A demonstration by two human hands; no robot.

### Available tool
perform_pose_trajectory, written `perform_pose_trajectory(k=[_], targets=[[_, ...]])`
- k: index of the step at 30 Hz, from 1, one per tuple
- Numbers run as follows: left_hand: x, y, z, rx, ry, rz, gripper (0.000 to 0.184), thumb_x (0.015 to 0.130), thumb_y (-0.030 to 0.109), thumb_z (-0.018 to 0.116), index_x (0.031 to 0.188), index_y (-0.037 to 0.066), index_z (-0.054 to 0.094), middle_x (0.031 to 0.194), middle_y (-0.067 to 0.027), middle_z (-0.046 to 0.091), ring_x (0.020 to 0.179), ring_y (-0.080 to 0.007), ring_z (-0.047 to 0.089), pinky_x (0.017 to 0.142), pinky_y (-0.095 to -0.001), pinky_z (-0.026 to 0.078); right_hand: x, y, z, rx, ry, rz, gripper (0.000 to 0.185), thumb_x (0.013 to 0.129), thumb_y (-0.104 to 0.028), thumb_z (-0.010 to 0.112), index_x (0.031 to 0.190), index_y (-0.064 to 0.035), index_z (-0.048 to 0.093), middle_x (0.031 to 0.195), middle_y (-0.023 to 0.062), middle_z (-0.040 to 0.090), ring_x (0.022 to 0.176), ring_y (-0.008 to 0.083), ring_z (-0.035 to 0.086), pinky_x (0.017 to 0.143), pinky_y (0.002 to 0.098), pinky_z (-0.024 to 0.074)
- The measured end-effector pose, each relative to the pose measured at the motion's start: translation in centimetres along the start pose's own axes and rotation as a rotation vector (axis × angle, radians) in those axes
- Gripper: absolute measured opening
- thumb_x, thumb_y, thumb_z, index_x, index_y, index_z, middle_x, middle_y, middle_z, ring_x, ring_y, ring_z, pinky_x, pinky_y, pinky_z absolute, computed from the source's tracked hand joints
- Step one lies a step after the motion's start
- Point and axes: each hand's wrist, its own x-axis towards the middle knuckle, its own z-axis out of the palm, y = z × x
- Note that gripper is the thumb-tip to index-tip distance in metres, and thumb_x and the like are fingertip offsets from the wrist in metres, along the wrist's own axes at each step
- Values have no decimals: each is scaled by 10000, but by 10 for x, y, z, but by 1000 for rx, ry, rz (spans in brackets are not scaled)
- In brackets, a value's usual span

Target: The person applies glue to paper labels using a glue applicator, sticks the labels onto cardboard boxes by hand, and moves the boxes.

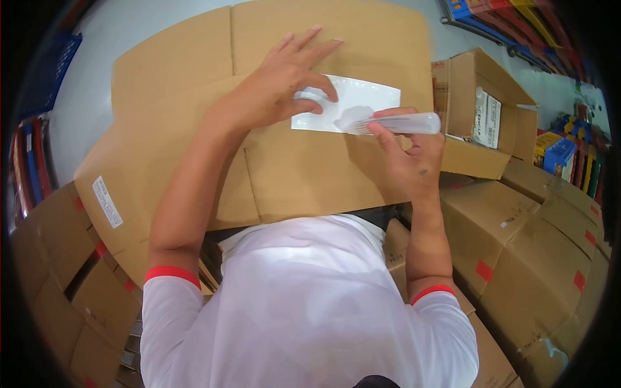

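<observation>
A white rectangular sheet (372,97) with a glossy surface lies on the flattened cardboard (310,174). My left hand (291,84) is over the sheet's left end, its thumb and index finger curved apart and the other fingers spread on the cardboard; nothing shows in its grasp. My right hand (414,152) pinches a clear, pale fork-like utensil (420,123) between thumb and fingers. The utensil's tines point left over the lower middle of the sheet, and its thick end points right.
An open cardboard box (479,145) with a labelled white item (486,119) stands at the right. Closed cartons (479,220) with red marks fill the lower right, and more cartons (58,246) stand at the left. A blue crate (55,71) is at the upper left.
</observation>
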Motion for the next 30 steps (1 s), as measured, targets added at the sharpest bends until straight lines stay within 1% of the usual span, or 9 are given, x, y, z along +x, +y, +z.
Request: perform_pose_trajectory(k=[10,12,15,19,22,24,27,28,30], targets=[[6,18,-3,37,-37,-5,290,771,18,840,1015,144,747,1674,-81,401,1579,-415,244,1269,-603,245,-33,37,-50,123,184,153,142,947,-10,766,1076,29,720,968,52,742,873,108,694,773,240,543],[7,27,-6,97,-59,-47,291,780,-18,821,1014,138,745,1680,-76,391,1581,-405,244,1266,-596,255,-34,34,-55,462,266,306,186,924,-25,797,1080,42,723,1009,78,746,859,111,696,765,260,566],[6,38,-8,164,-58,-48,239,805,7,810,1007,118,744,1680,-76,389,1578,-400,253,1261,-591,262,-29,26,-62,506,383,214,200,919,-13,797,1093,42,717,1014,68,738,896,118,696,766,266,556],[8,55,7,331,-19,-53,299,798,102,844,1064,95,706,1643,-107,427,1565,-396,283,1260,-584,266,-29,27,-51,298,294,129,185,903,3,804,1064,40,719,1012,80,745,910,129,704,769,264,551],[16,76,24,290,55,-30,452,751,210,895,1110,89,649,1517,-139,523,1484,-398,399,1202,-548,347,-26,30,-40,31,163,32,175,883,16,814,1030,32,721,1012,98,751,910,147,713,798,270,556],[18,85,35,244,77,-52,537,708,221,923,1120,88,605,1349,-133,588,1329,-356,522,1093,-511,429,-25,21,-40,180,230,35,159,864,49,808,996,29,723,1023,124,749,902,169,716,798,292,562],[20,85,46,340,2,-240,541,681,177,927,1103,73,606,1199,-110,618,1125,-299,610,941,-445,496,-24,-9,-44,472,297,51,167,882,55,772,1035,24,713,1031,129,741,918,181,715,790,314,559],[18,81,44,345,0,-235,541,681,177,927,1103,73,606,1199,-110,618,1125,-299,610,941,-445,496,-19,-15,-44,475,303,49,167,882,55,772,1035,24,713,1031,129,741,918,181,715,790,314,559],[13,73,32,22,224,-400,436,777,90,870,1117,77,597,1147,-76,652,1017,-208,655,851,-361,529,-8,-21,-40,697,318,-72,172,924,0,741,1082,29,678,1033,128,733,886,174,691,768,302,544]])
